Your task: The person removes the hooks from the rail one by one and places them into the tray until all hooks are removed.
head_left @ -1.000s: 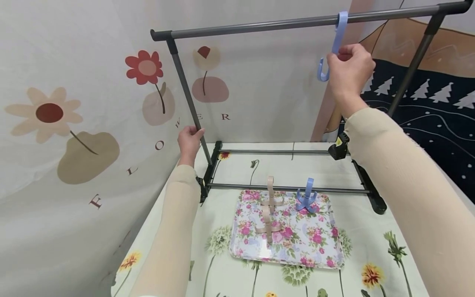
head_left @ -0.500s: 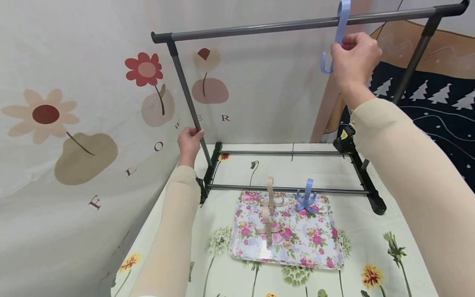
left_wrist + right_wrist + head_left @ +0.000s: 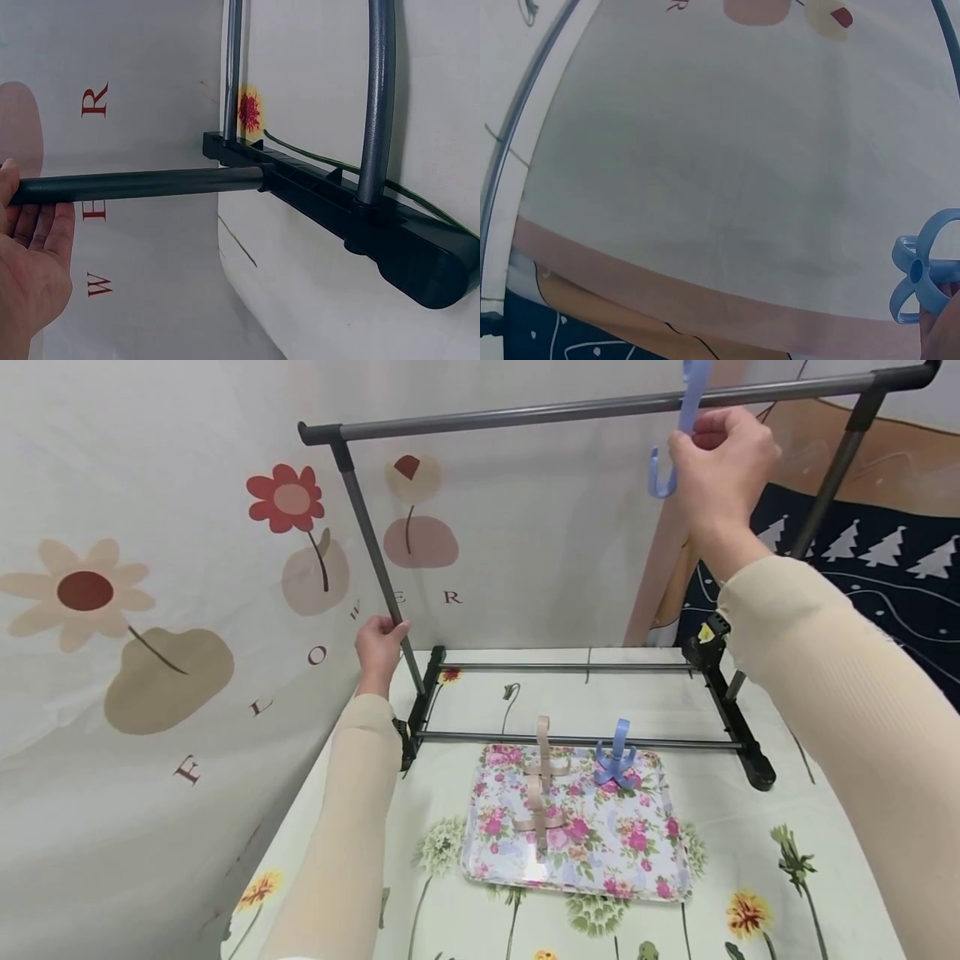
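Observation:
High on the right in the head view, my right hand [image 3: 723, 468] pinches the stem of a blue multi-prong hook [image 3: 663, 481]. The stem crosses in front of the grey top bar [image 3: 510, 418] of a rack, its upper end cut off by the frame; whether it loops over the bar I cannot tell. The hook's curled prongs [image 3: 930, 296] show at the right wrist view's edge. My left hand [image 3: 377, 652] grips the rack's left post [image 3: 150, 184], thumb and fingers around it. Two beige hooks [image 3: 543, 768] and another blue hook [image 3: 615, 767] lie on a floral tray [image 3: 600, 868].
The rack stands on black feet [image 3: 753, 760], joined by two low rails [image 3: 480, 739], on a flower-printed tablecloth [image 3: 750, 835]. Behind it hangs a pale curtain [image 3: 540, 560], with a dark tree-patterned cloth [image 3: 862, 547] at the right.
My right hand has moved up and slightly right with the blue hook, whose top has risen above the bar and out of frame. The left hand keeps its grip on the post.

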Tool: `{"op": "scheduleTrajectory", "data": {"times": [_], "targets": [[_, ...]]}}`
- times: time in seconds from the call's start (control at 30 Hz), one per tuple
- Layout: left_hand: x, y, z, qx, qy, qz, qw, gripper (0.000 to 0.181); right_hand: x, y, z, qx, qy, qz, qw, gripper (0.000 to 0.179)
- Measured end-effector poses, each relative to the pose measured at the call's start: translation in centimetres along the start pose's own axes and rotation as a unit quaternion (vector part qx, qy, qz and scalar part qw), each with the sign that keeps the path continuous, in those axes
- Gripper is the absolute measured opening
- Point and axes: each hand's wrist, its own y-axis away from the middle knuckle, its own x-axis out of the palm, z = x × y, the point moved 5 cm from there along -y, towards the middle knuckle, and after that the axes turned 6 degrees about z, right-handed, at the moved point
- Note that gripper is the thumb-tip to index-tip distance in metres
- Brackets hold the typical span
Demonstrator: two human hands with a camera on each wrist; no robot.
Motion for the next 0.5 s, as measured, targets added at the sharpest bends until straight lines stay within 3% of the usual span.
{"op": "scheduleTrajectory", "data": {"times": [0.5], "targets": [[-0.7, -0.1, 0.2, 0.001, 0.001, -0.007, 1.0, 0.027, 0.4, 1.8, -0.2, -0.004, -0.04, 0.03, 0.9987, 0.033]]}}
